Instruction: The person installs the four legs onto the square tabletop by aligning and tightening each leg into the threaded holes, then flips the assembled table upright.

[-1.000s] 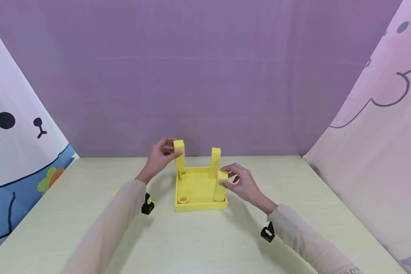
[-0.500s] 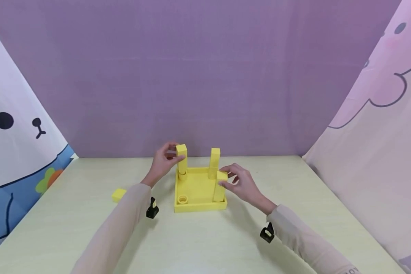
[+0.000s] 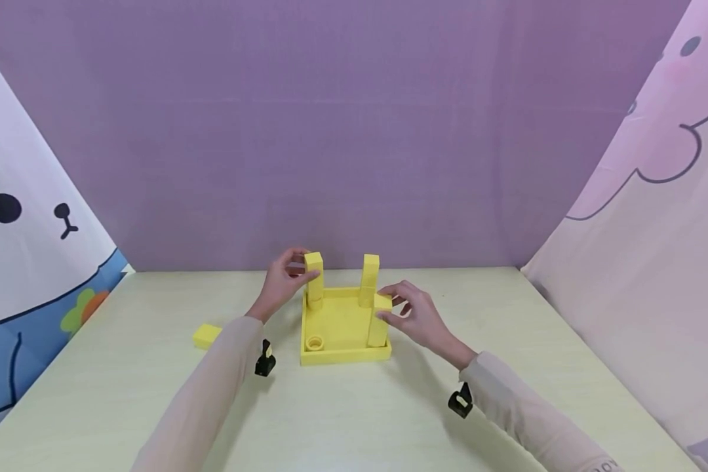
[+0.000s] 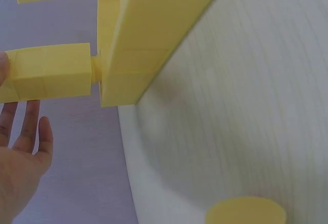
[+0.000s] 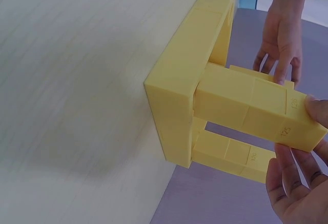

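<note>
A square yellow tray-like base [image 3: 345, 357] with a raised rim lies on the table. My left hand [image 3: 279, 286] pinches an upright yellow square post [image 3: 314, 288] at the base's far left corner. In the left wrist view a narrower neck [image 4: 96, 69] shows between that post and the base. With thumb and fingers, my right hand [image 3: 417, 314] holds another post [image 5: 241, 101] at the near right corner; numbers mark its sides. A third post [image 3: 370, 272] stands untouched at the far right corner. The near left corner shows a round socket [image 3: 314, 343].
A loose yellow block [image 3: 206, 335] lies on the table left of the base, partly behind the left sleeve [image 3: 212, 387]. A purple backdrop [image 3: 354, 144] rises behind the table, with printed cloths at both sides.
My left hand has brought its post slightly right and down onto the far left socket, which is now covered. The loose block has come into view beside the sleeve. The right hand stays put.
</note>
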`<state>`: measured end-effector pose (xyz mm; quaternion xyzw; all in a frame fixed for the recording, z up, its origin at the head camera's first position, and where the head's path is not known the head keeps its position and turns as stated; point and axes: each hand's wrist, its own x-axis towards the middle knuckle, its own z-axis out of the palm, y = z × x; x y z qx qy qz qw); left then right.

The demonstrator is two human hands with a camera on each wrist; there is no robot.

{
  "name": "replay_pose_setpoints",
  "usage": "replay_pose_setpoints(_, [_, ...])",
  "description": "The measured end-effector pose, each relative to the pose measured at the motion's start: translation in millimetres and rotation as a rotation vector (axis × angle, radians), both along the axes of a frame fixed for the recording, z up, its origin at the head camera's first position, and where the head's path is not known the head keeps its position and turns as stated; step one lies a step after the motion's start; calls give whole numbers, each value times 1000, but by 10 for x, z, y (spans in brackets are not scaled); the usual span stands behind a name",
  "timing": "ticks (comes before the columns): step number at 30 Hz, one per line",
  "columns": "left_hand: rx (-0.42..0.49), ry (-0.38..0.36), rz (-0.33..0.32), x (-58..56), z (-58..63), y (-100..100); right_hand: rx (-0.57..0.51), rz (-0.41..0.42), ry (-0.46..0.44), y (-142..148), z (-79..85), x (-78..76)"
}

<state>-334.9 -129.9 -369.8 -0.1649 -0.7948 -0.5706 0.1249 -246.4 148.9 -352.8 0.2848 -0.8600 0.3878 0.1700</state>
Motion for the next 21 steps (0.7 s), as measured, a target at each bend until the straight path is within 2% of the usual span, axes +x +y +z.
replay_pose_setpoints(5, [-38,6,-14,-32,6,-1,-2,-5,-5,-6,-9,-1])
replay_pose_setpoints(10, [-117,-9,-29,-39,71,-14,1,-4,-4,-5,-4,-7])
replay_pose_setpoints(15, [-212,-7,-102,-32,177,-46,-1,0,-4,-3,-4,-4])
replay_pose_setpoints(21, [-281,-5,-195,-32,315,-71,-2,-1,-7,1,-7,7])
